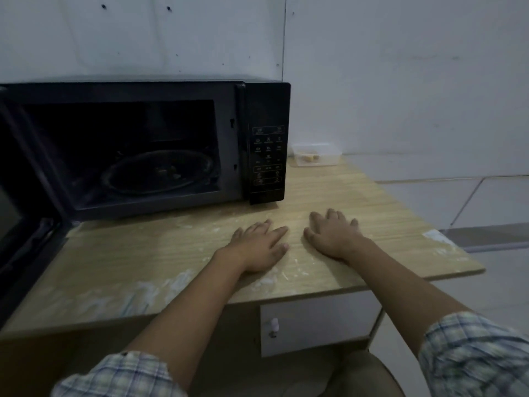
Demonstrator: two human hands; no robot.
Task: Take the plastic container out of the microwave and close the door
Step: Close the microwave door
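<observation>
Plastic container [316, 154] on table [343, 196], yellow pieces inside

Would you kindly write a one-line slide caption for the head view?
Both hands, left hand and right hand, flat on the table; microwave door open, plastic container beside it.

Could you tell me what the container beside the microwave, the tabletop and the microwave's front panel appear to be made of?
Container: likely clear plastic, since yellowish contents show through its cloudy walls.
Tabletop: wood-look board, probably laminate, with printed light grain, a thin edge and whitish smears.
Microwave front panel: glossy black, either plastic or glass; it carries flat printed touch icons and faint reflections.
</observation>
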